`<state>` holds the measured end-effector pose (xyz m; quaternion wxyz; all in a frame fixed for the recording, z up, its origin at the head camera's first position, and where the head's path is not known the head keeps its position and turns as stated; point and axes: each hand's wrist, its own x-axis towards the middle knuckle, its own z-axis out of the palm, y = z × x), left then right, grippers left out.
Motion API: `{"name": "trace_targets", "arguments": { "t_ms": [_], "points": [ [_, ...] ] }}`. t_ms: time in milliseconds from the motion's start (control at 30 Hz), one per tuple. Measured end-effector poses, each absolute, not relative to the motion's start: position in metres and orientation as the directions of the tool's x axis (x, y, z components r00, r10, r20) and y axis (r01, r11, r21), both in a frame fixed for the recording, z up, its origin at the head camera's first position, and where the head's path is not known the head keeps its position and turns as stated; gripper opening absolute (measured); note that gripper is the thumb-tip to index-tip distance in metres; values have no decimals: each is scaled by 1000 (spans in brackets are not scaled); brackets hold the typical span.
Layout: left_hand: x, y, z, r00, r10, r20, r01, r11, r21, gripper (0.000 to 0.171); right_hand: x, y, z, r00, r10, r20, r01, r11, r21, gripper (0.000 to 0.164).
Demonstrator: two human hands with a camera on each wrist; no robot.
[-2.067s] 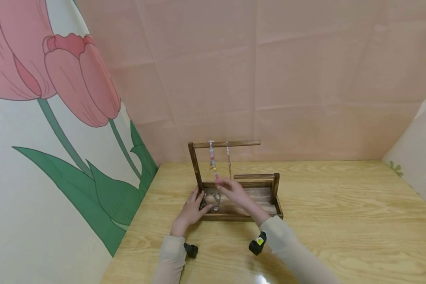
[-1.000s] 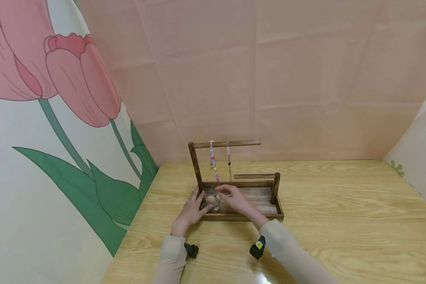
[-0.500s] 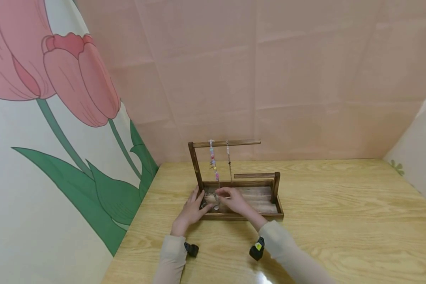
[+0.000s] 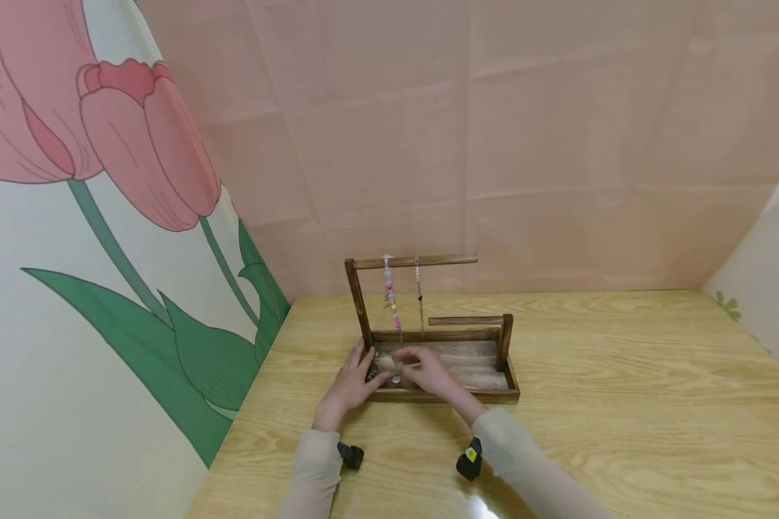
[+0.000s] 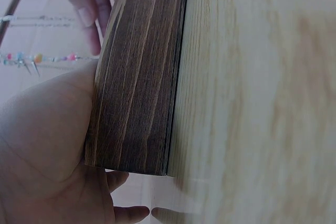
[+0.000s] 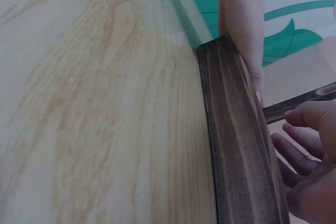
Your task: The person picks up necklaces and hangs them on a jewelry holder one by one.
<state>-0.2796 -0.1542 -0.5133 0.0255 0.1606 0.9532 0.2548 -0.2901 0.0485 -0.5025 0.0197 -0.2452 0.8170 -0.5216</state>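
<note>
A dark wooden jewelry stand [image 4: 474,395], a shallow tray with two raised bars, sits on the table. My left hand [image 4: 349,382] grips the tray's left end, its thumb reaching over the front rim; in the left wrist view the palm presses on the wood. My right hand [image 4: 428,371] reaches into the tray, index finger and thumb apart, fingertips right at a silver chain bracelet [image 4: 389,355]. A round silver charm [image 4: 396,379] shows just below them. From the upper bar hang a colourful beaded bracelet [image 4: 390,288] and a silver chain bracelet with a dark bead [image 4: 420,298].
The stand's shorter lower bar [image 4: 465,321] rises at the right end. Wood-grain table [image 4: 623,404] surrounds the stand. A pink backdrop [image 4: 558,158] stands behind and a tulip-printed sheet [image 4: 169,346] at the left. A black camera [image 4: 469,461] is strapped to the right wrist.
My right hand has let go of the beaded bracelet's lower end and moved down to the silver chain in the tray. The hanging chain swings slightly. My left hand keeps its place.
</note>
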Motion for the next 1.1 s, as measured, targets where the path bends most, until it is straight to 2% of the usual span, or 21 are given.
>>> {"name": "trace_targets", "arguments": {
  "t_ms": [233, 533, 733, 933, 1100],
  "points": [
    [-281, -154, -513, -946, 323, 39, 300, 817, 492, 73, -289, 46, -508, -877, -417, 238, -389, 325, -862, 29],
    [-280, -154, -513, -948, 317, 34, 292, 820, 493, 72, -290, 47, -517, -848, -426, 315, -470, 331, -818, 27],
    [-280, -155, -513, -948, 315, 35, 291, 820, 493, 74, -291, 46, -523, -832, -432, 348, -521, 395, -757, 28],
    [-280, -155, -514, -947, 319, 38, 295, 817, 495, 75, -292, 45, -524, -795, -484, 364, -596, 516, -615, 27],
    [-280, -155, -513, -947, 319, 33, 294, 822, 488, 75, -290, 44, -522, -798, -495, 342, -596, 565, -571, 26]
  ]
}}
